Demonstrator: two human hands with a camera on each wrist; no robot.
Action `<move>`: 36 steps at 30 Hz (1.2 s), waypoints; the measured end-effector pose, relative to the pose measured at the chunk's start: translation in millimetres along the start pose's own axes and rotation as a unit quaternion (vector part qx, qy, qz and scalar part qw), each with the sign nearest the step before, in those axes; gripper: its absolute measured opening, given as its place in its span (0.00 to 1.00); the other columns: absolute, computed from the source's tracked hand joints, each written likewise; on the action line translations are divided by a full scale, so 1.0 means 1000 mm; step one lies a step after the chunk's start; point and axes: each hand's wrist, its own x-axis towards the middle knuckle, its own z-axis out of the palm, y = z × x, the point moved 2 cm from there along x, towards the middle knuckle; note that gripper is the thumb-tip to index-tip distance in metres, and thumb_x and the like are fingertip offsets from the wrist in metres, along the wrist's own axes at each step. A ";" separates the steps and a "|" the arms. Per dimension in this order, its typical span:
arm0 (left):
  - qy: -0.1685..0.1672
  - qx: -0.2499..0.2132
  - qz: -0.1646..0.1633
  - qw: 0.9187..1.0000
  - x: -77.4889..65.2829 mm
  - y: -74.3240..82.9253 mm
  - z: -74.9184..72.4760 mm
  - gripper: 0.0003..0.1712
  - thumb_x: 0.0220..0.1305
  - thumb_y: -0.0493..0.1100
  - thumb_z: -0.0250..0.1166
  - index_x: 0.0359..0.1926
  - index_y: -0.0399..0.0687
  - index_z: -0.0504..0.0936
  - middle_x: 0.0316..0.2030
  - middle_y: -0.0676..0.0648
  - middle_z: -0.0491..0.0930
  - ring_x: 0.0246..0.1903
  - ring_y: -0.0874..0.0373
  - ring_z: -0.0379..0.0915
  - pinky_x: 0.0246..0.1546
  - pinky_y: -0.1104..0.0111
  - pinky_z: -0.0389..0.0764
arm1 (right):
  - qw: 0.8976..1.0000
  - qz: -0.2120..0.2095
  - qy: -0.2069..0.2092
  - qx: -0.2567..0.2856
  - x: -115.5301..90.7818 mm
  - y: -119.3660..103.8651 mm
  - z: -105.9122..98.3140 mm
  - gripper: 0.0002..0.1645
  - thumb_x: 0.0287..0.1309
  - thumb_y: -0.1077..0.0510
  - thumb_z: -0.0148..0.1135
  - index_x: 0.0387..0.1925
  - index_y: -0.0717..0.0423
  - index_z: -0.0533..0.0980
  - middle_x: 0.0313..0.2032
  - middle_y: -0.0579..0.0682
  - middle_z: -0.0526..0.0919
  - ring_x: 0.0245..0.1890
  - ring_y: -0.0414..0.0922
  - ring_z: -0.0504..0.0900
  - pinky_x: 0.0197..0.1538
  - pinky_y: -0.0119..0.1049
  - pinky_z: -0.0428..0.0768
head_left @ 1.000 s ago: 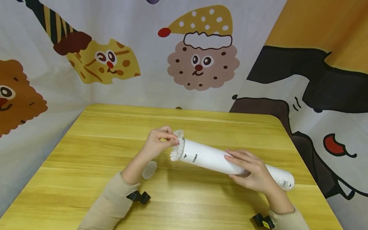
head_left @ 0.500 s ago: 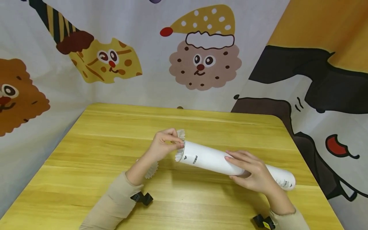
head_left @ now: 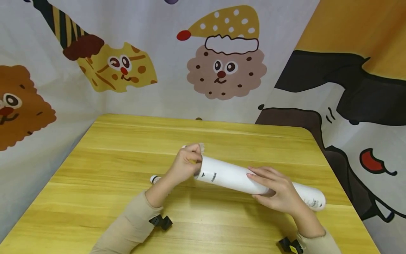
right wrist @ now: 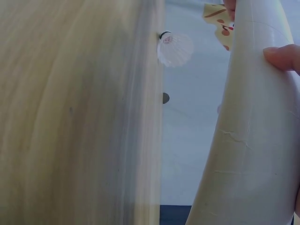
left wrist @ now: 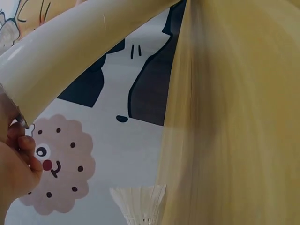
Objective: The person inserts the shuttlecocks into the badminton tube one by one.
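Note:
A long white shuttlecock tube [head_left: 228, 175] is held tilted above the table, its open end toward the left. My right hand [head_left: 280, 188] grips it around the middle, thumb below and fingers over the top. At the tube's mouth my left hand [head_left: 187, 164] has curled fingers pinching a shuttlecock, which the hand and tube wall now hide. In the left wrist view these fingers [left wrist: 26, 145] reach inside the rim. Behind the left hand lies a white shuttlecock [head_left: 202, 146], mostly covered. Another shuttlecock's cork [head_left: 154, 179] shows beside the left wrist.
The wooden table [head_left: 127, 141] has a back edge against a hanging cartoon-print cloth [head_left: 158, 102]. Feathers of a shuttlecock [left wrist: 139, 201] appear low in the left wrist view. One shuttlecock [right wrist: 176, 49] appears near the table's edge in the right wrist view.
The left hand has moved right and turned at the tube mouth. The shuttlecock feathers that stuck out there have gone inside. The right hand and tube have hardly moved.

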 end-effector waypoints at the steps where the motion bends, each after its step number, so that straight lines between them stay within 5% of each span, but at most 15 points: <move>1: 0.003 -0.001 -0.001 1.000 -0.001 -0.006 0.000 0.13 0.37 0.14 0.57 0.12 0.30 0.78 0.20 0.34 0.63 0.28 0.51 0.61 0.38 0.65 0.65 | 1.000 0.001 0.000 -0.001 0.000 0.000 0.000 0.29 0.57 0.45 0.66 0.53 0.59 0.79 0.53 0.59 0.79 0.51 0.52 0.76 0.59 0.29 0.67; 8: 0.000 -0.001 -0.040 0.999 -0.004 -0.035 -0.006 0.12 0.46 0.19 0.62 0.23 0.35 0.86 0.23 0.44 0.70 0.32 0.52 0.67 0.45 0.60 0.70 | 1.000 0.006 0.006 -0.014 0.000 -0.001 0.001 0.29 0.58 0.42 0.63 0.52 0.59 0.80 0.53 0.58 0.80 0.50 0.54 0.76 0.59 0.28 0.67; 15: 0.004 0.001 -0.072 0.997 -0.006 -0.030 -0.019 0.09 0.52 0.25 0.69 0.37 0.34 0.86 0.27 0.49 0.75 0.30 0.56 0.65 0.32 0.70 0.68 | 1.000 0.012 0.009 -0.015 -0.001 0.002 -0.002 0.29 0.58 0.42 0.64 0.53 0.59 0.79 0.53 0.58 0.79 0.51 0.53 0.76 0.59 0.29 0.67; 25: 0.013 0.055 -0.055 0.997 -0.012 0.003 -0.045 0.10 0.50 0.25 0.70 0.37 0.29 0.85 0.22 0.47 0.70 0.25 0.52 0.62 0.29 0.70 0.66 | 1.000 0.009 0.011 -0.016 -0.003 0.006 -0.005 0.29 0.57 0.43 0.64 0.53 0.59 0.79 0.53 0.59 0.79 0.52 0.52 0.75 0.58 0.28 0.68; 36: -0.014 0.102 -0.097 0.990 -0.039 -0.006 -0.070 0.12 0.52 0.29 0.71 0.41 0.33 0.85 0.22 0.40 0.69 0.28 0.44 0.62 0.31 0.62 0.67 | 1.000 0.014 0.012 -0.023 -0.003 0.005 -0.005 0.30 0.57 0.42 0.64 0.53 0.59 0.79 0.53 0.59 0.79 0.51 0.53 0.75 0.58 0.28 0.67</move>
